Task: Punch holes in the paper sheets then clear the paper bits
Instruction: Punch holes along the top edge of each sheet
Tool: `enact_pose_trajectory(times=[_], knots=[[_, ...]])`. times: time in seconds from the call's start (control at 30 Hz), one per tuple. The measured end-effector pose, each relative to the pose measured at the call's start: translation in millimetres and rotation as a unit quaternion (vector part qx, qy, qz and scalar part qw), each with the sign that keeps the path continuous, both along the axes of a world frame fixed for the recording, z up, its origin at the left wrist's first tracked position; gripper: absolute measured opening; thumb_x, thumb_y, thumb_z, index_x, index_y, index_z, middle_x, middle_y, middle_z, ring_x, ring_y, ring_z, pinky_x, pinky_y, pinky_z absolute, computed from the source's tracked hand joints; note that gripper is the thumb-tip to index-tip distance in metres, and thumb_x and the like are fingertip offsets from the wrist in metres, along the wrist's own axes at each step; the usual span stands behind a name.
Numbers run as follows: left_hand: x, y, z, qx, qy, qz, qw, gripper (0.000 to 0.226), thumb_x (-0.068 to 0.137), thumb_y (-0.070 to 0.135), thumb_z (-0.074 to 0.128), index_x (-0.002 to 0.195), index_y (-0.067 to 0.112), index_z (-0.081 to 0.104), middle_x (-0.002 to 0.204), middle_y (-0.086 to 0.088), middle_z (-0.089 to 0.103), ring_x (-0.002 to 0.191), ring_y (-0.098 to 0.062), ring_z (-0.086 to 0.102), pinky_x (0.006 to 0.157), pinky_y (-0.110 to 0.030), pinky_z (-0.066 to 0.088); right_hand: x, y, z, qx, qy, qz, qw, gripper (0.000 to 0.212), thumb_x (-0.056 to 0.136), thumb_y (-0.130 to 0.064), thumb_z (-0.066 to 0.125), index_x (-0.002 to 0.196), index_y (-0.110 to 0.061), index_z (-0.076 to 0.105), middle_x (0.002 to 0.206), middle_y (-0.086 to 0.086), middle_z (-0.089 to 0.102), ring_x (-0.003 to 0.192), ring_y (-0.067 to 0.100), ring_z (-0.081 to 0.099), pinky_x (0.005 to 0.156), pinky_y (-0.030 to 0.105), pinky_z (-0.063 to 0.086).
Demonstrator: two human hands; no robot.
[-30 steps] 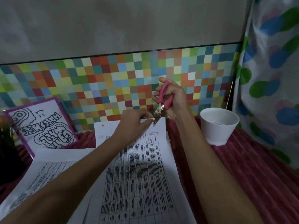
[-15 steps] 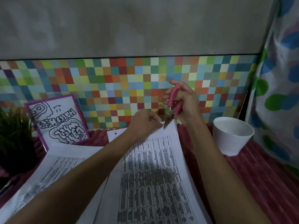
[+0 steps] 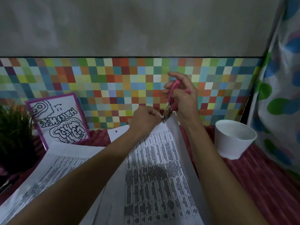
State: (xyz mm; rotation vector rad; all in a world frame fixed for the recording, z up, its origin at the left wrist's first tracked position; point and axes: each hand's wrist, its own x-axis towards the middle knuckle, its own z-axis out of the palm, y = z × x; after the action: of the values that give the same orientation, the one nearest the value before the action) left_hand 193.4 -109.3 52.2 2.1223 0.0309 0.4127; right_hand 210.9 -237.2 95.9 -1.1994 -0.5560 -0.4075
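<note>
The printed sheet [image 3: 155, 168] lies under both forearms, its far corner pinched by the left hand [image 3: 144, 118]. Just right of it, the right hand [image 3: 183, 98] grips the pink punch [image 3: 170, 103], tip on that corner. Punching is under way; next calls for a firm squeeze. A white cup [image 3: 233, 140] stands farther right.

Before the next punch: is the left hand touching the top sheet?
Touching. The head view shows the left hand pinching the far edge of the top sheet, right beside the pink punch gripped by the right hand.
</note>
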Motion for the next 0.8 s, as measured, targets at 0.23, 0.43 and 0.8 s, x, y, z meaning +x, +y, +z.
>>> enact_pose_trajectory(times=[0.23,0.43,0.8], knots=[[-12.3,-1.3,-15.3,-0.091,-0.041,-0.096,0.990,0.002,0.084,0.006,0.073,0.082,0.007,0.074,0.063,0.004,0.064,0.044,0.003,0.043,0.045,-0.012,0.036,0.2,-0.8,3.5,0.027,0.068,-0.020,0.997,0.041,0.083,0.007,0.060,0.122,-0.006,0.059,0.105,0.015,0.071,0.106,0.033,0.066,0.098,0.041,0.052],[-7.4,7.8,-27.0,-0.087,-0.081,-0.081,0.990,0.015,0.082,0.011,0.076,0.077,0.025,0.075,0.064,0.011,0.066,0.057,-0.001,0.055,0.058,-0.022,0.045,4.1,-10.7,1.7,0.056,0.151,-0.048,0.986,0.026,0.086,0.008,0.059,0.099,-0.011,0.070,0.103,0.009,0.073,0.090,0.030,0.069,0.071,0.035,0.052],[-5.2,15.9,-31.4,-0.084,-0.080,-0.088,0.989,0.006,0.083,0.011,0.076,0.085,0.017,0.077,0.071,0.006,0.070,0.058,0.002,0.057,0.055,-0.014,0.043,5.1,-12.8,0.5,-0.025,0.182,-0.105,0.977,0.015,0.090,-0.013,0.066,0.098,0.000,0.070,0.077,0.006,0.069,0.037,0.021,0.046,0.045,0.029,0.046]])
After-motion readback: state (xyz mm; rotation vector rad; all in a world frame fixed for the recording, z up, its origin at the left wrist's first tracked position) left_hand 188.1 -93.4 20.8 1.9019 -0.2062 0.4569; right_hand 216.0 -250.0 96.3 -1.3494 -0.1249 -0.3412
